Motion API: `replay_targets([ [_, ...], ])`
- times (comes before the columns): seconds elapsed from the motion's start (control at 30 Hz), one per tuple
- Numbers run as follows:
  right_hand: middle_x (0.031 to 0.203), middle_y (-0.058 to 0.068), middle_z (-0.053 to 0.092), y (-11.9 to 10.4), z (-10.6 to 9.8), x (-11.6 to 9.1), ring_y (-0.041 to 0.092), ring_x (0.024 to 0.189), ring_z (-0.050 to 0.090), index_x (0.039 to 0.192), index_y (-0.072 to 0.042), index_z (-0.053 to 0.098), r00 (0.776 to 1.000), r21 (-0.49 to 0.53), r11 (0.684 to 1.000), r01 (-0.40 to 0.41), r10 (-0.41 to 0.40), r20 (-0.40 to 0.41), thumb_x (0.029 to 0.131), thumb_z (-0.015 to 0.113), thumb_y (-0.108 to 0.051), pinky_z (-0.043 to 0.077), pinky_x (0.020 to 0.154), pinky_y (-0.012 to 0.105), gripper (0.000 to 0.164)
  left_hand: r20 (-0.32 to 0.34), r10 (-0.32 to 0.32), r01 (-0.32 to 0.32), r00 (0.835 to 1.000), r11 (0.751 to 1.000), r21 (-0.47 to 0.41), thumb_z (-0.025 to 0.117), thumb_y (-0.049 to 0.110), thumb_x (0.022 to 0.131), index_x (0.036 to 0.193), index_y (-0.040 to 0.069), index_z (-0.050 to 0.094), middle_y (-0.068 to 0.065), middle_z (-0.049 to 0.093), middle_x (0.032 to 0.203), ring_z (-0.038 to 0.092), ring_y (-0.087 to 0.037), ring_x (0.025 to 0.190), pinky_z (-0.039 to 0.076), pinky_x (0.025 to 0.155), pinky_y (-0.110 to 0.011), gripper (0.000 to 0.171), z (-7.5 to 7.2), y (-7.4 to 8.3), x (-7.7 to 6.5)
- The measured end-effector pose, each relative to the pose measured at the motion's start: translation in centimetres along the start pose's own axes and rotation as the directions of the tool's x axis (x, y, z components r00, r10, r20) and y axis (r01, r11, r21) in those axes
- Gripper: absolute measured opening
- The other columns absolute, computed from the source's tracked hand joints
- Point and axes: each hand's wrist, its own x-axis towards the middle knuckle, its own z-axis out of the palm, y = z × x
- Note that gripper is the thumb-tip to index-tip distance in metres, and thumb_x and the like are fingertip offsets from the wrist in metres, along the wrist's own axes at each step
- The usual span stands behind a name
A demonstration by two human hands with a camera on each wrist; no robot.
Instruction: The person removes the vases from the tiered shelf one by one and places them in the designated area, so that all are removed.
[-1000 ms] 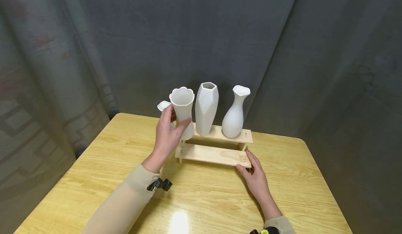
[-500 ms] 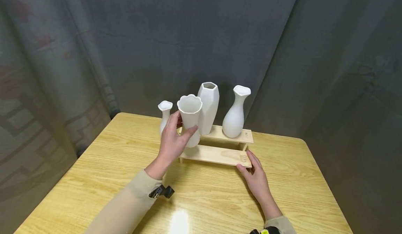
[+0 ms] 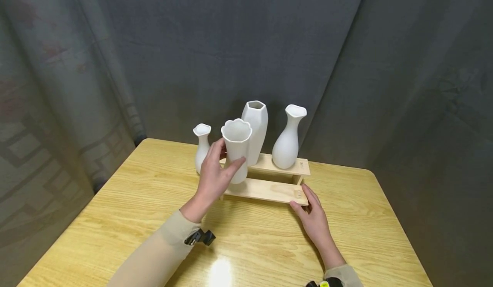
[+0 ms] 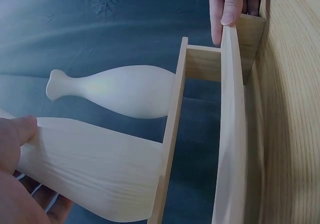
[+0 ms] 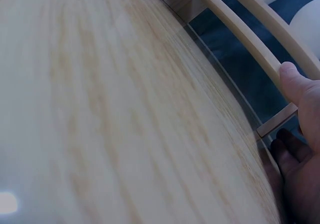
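Observation:
My left hand (image 3: 212, 175) grips a white vase with a scalloped rim (image 3: 236, 150), thumb on the near side. The vase is held roughly upright at the left end of the lower board of a two-step wooden stand (image 3: 271, 190); whether its base touches the board I cannot tell. My right hand (image 3: 315, 220) holds the right end of that lower board, its thumb (image 5: 290, 76) on the front edge. On the upper step stand a faceted white vase (image 3: 259, 126), partly hidden behind the held one, and a round-bellied white vase (image 3: 286, 150) at the right.
A smaller slim-necked white vase (image 3: 202, 154) stands left of the stand, beyond my left hand. Everything sits toward the back of a light wood table (image 3: 254, 244). Grey curtains (image 3: 231, 55) hang behind the table and at its sides.
My left hand has carried the scalloped vase right, down and nearer, from by the upper step to the lower board. The small vase shows more fully. My right hand stays put.

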Motion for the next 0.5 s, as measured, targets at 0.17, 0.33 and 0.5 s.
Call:
replay_targets([
  [0.17, 0.18, 0.017, 0.024, 0.21, 0.07, 0.07, 0.039, 0.163, 0.03, 0.174, -0.01, 0.033, 1.0, -0.029, 1.0, 0.006, -0.007, -0.016, 0.107, 0.076, -0.036, 0.032, 0.127, 0.046, 0.083, -0.001, 0.004, -0.004, 1.0, 1.0, 0.003, 0.09, 0.008, 0.093, 0.151, 0.001, 0.056, -0.019, 0.064, 0.134, 0.067, -0.036, 0.118, 0.06, 0.099, -0.056, 0.068, -0.03, 0.02, 0.03],
  [0.33, 0.18, 0.016, 0.025, 0.16, 0.04, 0.05, 0.038, 0.162, 0.031, 0.174, -0.01, 0.034, 1.0, -0.03, 0.999, 0.012, -0.012, -0.016, 0.107, 0.076, -0.035, 0.032, 0.127, 0.044, 0.083, -0.009, -0.011, 0.011, 1.0, 1.0, 0.006, 0.091, 0.008, 0.093, 0.151, 0.001, 0.056, -0.019, 0.064, 0.136, 0.067, -0.036, 0.118, 0.059, 0.1, -0.056, 0.068, -0.2, 0.07, 0.02],
  [0.5, 0.18, 0.017, 0.025, 0.13, 0.03, 0.08, 0.038, 0.162, 0.031, 0.174, -0.009, 0.033, 1.0, -0.014, 1.0, 0.02, -0.02, -0.005, 0.107, 0.076, -0.033, 0.031, 0.127, 0.051, 0.082, -0.014, -0.018, 0.018, 1.0, 1.0, 0.013, 0.09, 0.008, 0.093, 0.151, 0.002, 0.056, -0.019, 0.064, 0.137, 0.067, -0.036, 0.118, 0.059, 0.101, -0.055, 0.068, -0.58, -0.06, 0.06],
])
